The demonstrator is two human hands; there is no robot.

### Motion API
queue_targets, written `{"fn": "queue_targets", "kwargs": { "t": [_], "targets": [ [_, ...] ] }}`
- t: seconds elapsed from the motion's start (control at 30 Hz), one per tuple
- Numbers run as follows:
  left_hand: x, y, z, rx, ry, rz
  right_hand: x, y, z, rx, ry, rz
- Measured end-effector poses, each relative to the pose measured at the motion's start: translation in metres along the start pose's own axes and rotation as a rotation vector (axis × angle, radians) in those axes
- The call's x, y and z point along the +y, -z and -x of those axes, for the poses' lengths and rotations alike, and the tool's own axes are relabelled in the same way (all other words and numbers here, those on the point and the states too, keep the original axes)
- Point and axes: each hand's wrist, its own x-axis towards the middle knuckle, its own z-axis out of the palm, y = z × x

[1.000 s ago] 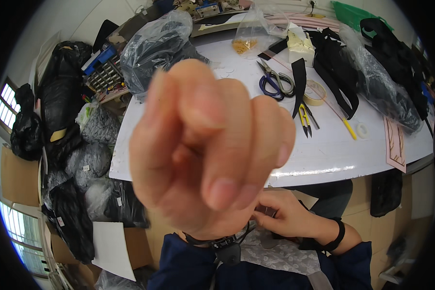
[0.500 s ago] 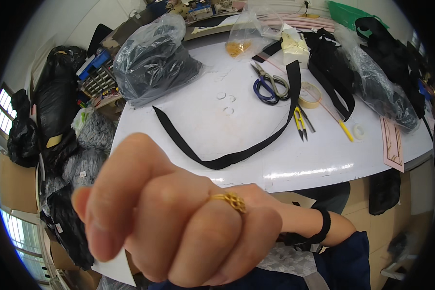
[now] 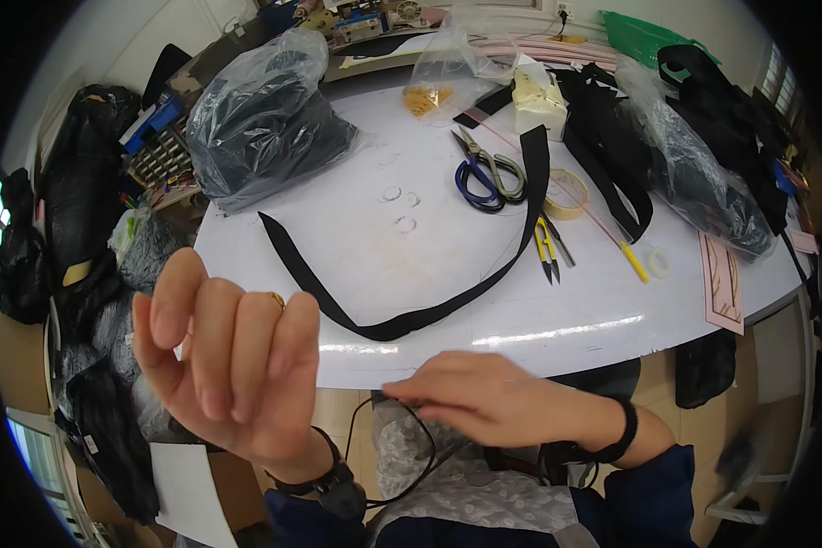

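Observation:
My left hand (image 3: 228, 365) is raised at the lower left, fingers curled toward the palm with nothing visible in them; a ring and wrist strap show. My right hand (image 3: 457, 397), wearing a black wristband, is low by the table's front edge, fingers extended beside a thin black cord (image 3: 420, 425) hanging over my patterned apron (image 3: 511, 507); contact is unclear. A long black strip (image 3: 381, 331) curves across the white table (image 3: 603, 292) in front of them. Beyond it lie scissors (image 3: 484, 183), yellow-handled snips (image 3: 545, 247), a tape roll (image 3: 557, 205) and a yellow-handled tool (image 3: 634, 262).
A bagged black bundle (image 3: 265, 128) sits on the table's back left, black fabric (image 3: 603, 155) and a plastic-wrapped roll (image 3: 703, 210) at right. Black bags (image 3: 78, 192) pile at left beside a parts organizer (image 3: 155, 155). A green basket (image 3: 648, 36) is behind.
My left hand has pulled back from close to the camera and turned, revealing the strip and tabletop. My right hand has shifted left, its fingers now extended.

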Motion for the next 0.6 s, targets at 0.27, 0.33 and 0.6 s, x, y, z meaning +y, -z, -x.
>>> {"fn": "queue_targets", "kwargs": {
  "t": [0.27, 0.33, 0.6],
  "targets": [
    [-0.025, 0.105, 0.043, -0.216, 0.366, -1.83, 0.041, 0.125, 0.031, 0.157, -0.342, 0.922],
    [-0.035, 0.107, 0.048, -0.279, 0.35, -1.882, 0.045, 0.144, 0.033, 0.164, -0.383, 0.967],
    [0.049, 0.042, 0.048, -0.037, -0.454, -1.106, -0.076, 0.122, -0.002, 0.397, 0.076, 0.53]
  ]
}}
